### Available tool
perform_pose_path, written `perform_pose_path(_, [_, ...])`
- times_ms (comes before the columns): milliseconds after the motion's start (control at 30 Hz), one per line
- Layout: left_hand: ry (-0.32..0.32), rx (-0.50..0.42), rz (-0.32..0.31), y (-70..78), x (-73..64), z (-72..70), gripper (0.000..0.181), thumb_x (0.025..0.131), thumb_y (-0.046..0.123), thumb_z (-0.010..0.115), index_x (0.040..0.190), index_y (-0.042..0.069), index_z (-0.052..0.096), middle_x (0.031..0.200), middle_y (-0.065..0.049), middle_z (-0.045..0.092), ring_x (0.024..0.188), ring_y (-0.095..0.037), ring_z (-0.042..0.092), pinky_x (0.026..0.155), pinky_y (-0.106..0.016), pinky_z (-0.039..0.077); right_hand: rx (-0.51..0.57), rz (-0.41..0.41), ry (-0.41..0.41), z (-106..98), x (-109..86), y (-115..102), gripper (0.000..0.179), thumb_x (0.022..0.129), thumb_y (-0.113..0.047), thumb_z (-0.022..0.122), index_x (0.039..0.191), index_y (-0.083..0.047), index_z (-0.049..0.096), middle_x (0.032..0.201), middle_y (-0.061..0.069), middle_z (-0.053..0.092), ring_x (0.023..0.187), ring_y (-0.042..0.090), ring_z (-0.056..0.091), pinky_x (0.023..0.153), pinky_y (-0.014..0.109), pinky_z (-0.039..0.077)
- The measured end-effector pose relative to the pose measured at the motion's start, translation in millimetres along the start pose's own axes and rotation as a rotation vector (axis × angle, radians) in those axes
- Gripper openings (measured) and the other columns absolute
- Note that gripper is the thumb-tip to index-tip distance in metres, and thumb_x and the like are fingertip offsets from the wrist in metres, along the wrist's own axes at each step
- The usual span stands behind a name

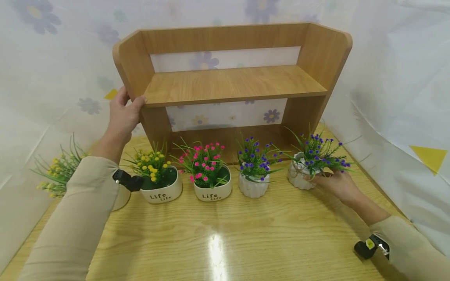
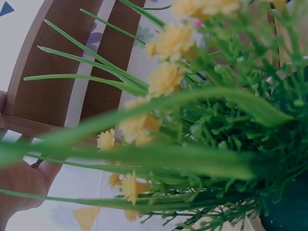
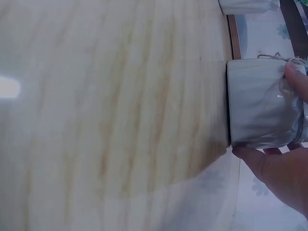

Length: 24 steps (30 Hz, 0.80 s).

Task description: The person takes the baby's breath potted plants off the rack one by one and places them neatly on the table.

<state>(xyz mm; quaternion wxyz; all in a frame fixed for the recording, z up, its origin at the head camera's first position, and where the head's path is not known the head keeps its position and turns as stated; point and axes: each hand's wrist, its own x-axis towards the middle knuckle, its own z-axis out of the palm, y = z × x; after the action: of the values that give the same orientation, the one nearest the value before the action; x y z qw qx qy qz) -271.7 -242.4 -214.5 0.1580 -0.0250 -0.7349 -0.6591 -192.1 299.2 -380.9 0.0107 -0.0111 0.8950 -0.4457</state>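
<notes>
A two-tier wooden desk shelf (image 1: 235, 84) stands at the back of the table. My left hand (image 1: 123, 117) grips its left side panel, thumb near the end of the upper board; yellow flowers (image 2: 166, 79) partly cover that hand in the left wrist view. At the far right, my right hand (image 1: 337, 185) holds a white ribbed flowerpot (image 1: 299, 175) of purple flowers by its side. Twine rings this pot in the right wrist view, where its base is at the tabletop; I cannot tell whether it is slightly raised. A similar purple-flowered pot (image 1: 254, 185) stands to its left.
In the same row are a cream pot (image 1: 213, 192) with pink flowers and another cream pot (image 1: 161, 194) with yellow flowers. A further yellow-flowered plant (image 1: 58, 175) is partly behind my left sleeve. White patterned sheeting (image 1: 386, 78) encloses the wooden table (image 1: 175, 238).
</notes>
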Motion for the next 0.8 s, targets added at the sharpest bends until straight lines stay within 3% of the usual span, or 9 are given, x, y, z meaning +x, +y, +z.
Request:
perform_pose_path(267, [-0.004,0.002,0.005,-0.5,0.4,-0.1,0.048,0.092,0.019,0.056,0.137,0.031,0.044,0.139,-0.005,0.037,0.126,-0.038,0.036,0.095,-0.061,0.033,0.008,-0.078,-0.011,1.3,4.4,2.4,0.080,0.081,-0.040,0.071,0.146,-0.024,0.027,0.147,0.014,0.028,0.124,0.051,0.033,0.094,0.058,0.037])
perform_pose_path(433, [-0.004,0.011,-0.002,-0.1,0.7,-0.3,0.048,0.092,0.020,0.056,0.137,0.032,0.044,0.140,-0.005,0.036,0.127,-0.037,0.036,0.096,-0.060,0.032,-0.043,-0.029,-0.037,-0.4,4.9,2.2,0.081,0.082,-0.046,0.067,0.146,-0.018,0.027,0.147,0.018,0.027,0.122,0.050,0.036,0.094,0.057,0.037])
perform_pose_path(633, [-0.010,0.009,-0.007,0.3,1.4,1.0,0.049,0.092,0.019,0.056,0.137,0.032,0.043,0.140,-0.004,0.036,0.127,-0.037,0.036,0.096,-0.061,0.031,-0.028,-0.058,-0.045,-0.7,6.6,3.7,0.080,0.082,-0.043,0.068,0.145,-0.013,0.029,0.146,0.020,0.028,0.123,0.050,0.034,0.096,0.056,0.035])
perform_pose_path(800, [-0.023,0.043,-0.012,0.6,0.8,2.1,0.049,0.093,0.023,0.056,0.139,0.031,0.040,0.142,-0.004,0.035,0.127,-0.036,0.036,0.097,-0.060,0.032,-0.076,-0.064,-0.044,-1.5,4.3,5.8,0.081,0.082,-0.044,0.068,0.145,-0.013,0.029,0.142,0.022,0.034,0.121,0.048,0.038,0.096,0.057,0.036])
